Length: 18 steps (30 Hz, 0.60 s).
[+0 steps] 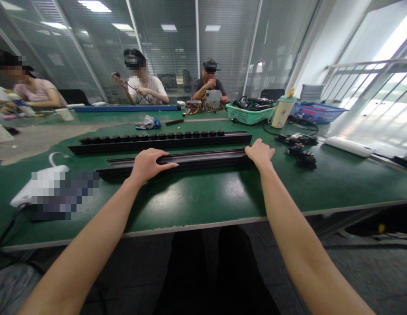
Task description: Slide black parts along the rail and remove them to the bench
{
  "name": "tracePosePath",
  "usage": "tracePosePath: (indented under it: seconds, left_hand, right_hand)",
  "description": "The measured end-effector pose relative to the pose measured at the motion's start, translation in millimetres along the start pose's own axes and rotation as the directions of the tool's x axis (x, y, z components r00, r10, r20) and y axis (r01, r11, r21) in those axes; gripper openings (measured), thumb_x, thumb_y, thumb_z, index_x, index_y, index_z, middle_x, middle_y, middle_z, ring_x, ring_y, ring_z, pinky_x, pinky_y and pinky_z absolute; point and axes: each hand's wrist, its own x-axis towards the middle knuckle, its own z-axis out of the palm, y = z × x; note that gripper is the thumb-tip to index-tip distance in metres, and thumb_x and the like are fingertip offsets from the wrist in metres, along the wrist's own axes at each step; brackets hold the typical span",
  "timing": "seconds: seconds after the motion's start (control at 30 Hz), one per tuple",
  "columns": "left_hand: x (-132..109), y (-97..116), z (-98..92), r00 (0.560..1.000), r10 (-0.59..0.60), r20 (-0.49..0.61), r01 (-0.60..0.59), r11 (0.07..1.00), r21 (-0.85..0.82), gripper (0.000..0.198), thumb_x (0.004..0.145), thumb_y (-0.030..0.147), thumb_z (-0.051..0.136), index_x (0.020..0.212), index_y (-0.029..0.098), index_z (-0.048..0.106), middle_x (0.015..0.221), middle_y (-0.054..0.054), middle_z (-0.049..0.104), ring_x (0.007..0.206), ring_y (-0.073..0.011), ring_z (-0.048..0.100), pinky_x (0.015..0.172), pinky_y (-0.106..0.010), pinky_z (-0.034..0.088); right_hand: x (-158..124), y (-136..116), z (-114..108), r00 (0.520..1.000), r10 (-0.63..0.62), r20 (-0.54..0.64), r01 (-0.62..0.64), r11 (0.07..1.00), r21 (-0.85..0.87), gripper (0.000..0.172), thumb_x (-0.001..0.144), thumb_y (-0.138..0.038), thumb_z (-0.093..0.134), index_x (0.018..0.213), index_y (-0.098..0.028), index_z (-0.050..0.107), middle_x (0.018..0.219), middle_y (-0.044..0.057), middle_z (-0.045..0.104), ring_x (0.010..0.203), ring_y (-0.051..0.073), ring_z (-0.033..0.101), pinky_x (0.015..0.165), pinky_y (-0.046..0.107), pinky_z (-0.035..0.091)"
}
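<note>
A long black rail [203, 162] lies crosswise on the green table in front of me. My left hand [150, 165] grips it left of the middle, thumb on the near side and fingers over the top. At its right end my right hand [260, 152] holds on with the fingertips. Just behind lies a second black rail [177, 142], with a row of several round black parts [152, 136] along it.
On the left are a white power strip [42, 183] and a blurred dark object [67, 197]. Black parts [300, 151] lie at right. Farther back stand a green basket [251, 114], a bottle [284, 110] and a blue basket [318, 113]. Several people sit across the table.
</note>
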Motion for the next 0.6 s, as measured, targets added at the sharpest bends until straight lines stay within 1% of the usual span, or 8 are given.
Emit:
tracePosePath:
  seconds: [0.17, 0.27, 0.33, 0.4, 0.47, 0.53, 0.6]
  left_hand:
    - [-0.2, -0.4, 0.4, 1.0, -0.01, 0.001, 0.01, 1.0, 0.007, 0.071, 0.082, 0.084, 0.056, 0.108, 0.022, 0.078, 0.114, -0.011, 0.077, 0.109, -0.0332, 0.068, 0.098, -0.045, 0.049]
    - [-0.1, -1.7, 1.5, 1.0, -0.001, -0.001, 0.001, 1.0, 0.005, 0.071, 0.082, 0.084, 0.056, 0.108, 0.022, 0.078, 0.114, -0.011, 0.077, 0.109, -0.0333, 0.068, 0.097, -0.044, 0.049]
    - [0.0, -2.1, 1.9, 1.0, 0.004, -0.008, -0.004, 1.0, 0.005, 0.072, 0.082, 0.085, 0.056, 0.107, 0.022, 0.078, 0.113, -0.011, 0.077, 0.109, -0.0333, 0.068, 0.097, -0.044, 0.049]
    - [0.1, -2.1, 1.8, 1.0, 0.003, -0.009, -0.003, 1.0, 0.006, 0.072, 0.082, 0.085, 0.056, 0.107, 0.021, 0.078, 0.113, -0.012, 0.077, 0.109, -0.0334, 0.068, 0.096, -0.044, 0.05]
    - [0.2, -1.8, 1.4, 1.0, 0.001, -0.008, -0.001, 1.0, 0.004, 0.071, 0.082, 0.084, 0.056, 0.107, 0.021, 0.078, 0.112, -0.012, 0.077, 0.108, -0.0335, 0.068, 0.096, -0.045, 0.05]
    - [0.1, -1.7, 1.0, 1.0, 0.004, -0.009, -0.004, 1.0, -0.003, 0.071, 0.082, 0.083, 0.058, 0.107, 0.021, 0.079, 0.112, -0.012, 0.077, 0.108, -0.0337, 0.068, 0.096, -0.045, 0.05]
    - [-0.1, -1.7, 0.9, 1.0, 0.007, -0.011, -0.007, 1.0, -0.008, 0.07, 0.081, 0.083, 0.059, 0.107, 0.02, 0.079, 0.112, -0.012, 0.077, 0.108, -0.0338, 0.069, 0.096, -0.045, 0.05]
  right_hand:
    - [9.7, 0.2, -8.6, 0.991, 0.01, 0.136, -0.009, 1.0, -0.007, 0.057, 0.091, -0.031, 0.052, 0.141, -0.004, 0.049, 0.137, 0.028, 0.062, 0.129, 0.038, 0.059, 0.109, 0.053, 0.038]
    - [18.2, 2.8, -10.7, 0.976, -0.02, 0.219, 0.024, 1.0, -0.017, 0.063, 0.092, -0.037, 0.054, 0.146, -0.006, 0.044, 0.14, 0.029, 0.059, 0.133, 0.038, 0.055, 0.11, 0.054, 0.036]
    - [22.1, 5.8, -10.2, 0.967, -0.046, 0.251, 0.059, 0.997, -0.044, 0.064, 0.094, -0.041, 0.053, 0.146, -0.005, 0.041, 0.142, 0.029, 0.057, 0.135, 0.039, 0.054, 0.11, 0.053, 0.037]
    - [24.2, 10.4, -8.5, 0.962, -0.1, 0.254, 0.123, 0.989, -0.077, 0.063, 0.097, -0.044, 0.051, 0.145, -0.004, 0.04, 0.142, 0.03, 0.057, 0.134, 0.039, 0.054, 0.109, 0.052, 0.038]
    - [25.0, 16.4, -6.4, 0.954, -0.186, 0.237, 0.212, 0.973, -0.09, 0.06, 0.099, -0.045, 0.05, 0.142, -0.005, 0.042, 0.137, 0.03, 0.06, 0.13, 0.039, 0.058, 0.106, 0.051, 0.041]
    - [25.2, 23.4, -3.9, 0.939, -0.269, 0.216, 0.291, 0.954, -0.077, 0.054, 0.099, -0.048, 0.051, 0.136, -0.009, 0.047, 0.13, 0.027, 0.065, 0.121, 0.038, 0.063, 0.097, 0.047, 0.046]
    - [25.6, 30.4, -0.7, 0.936, -0.307, 0.174, 0.321, 0.945, -0.062, 0.048, 0.098, -0.052, 0.053, 0.128, -0.015, 0.052, 0.121, 0.023, 0.069, 0.111, 0.036, 0.067, 0.088, 0.043, 0.049]
